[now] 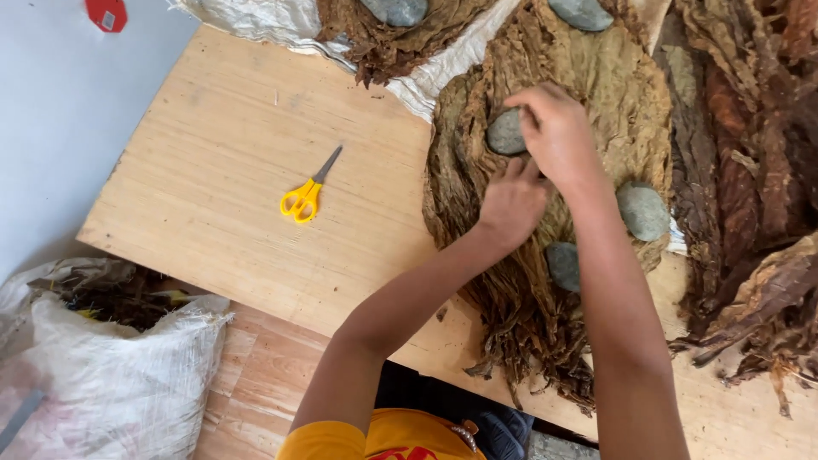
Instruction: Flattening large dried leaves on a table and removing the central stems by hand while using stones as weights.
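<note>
Five stones point(507, 134) on leaf piles point(545, 102); one scissors point(307, 192).

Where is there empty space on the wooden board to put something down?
The bare stretch of the pale wooden board is around the yellow-handled scissors, between the grey wall and the brown dried-leaf pile. It is crowded on the pile, where the left hand, right hand and grey stones sit.

Yellow-handled scissors point(304, 195), grey stones point(507, 134), brown dried leaves point(545, 77), pale wooden board point(230, 145)
</note>
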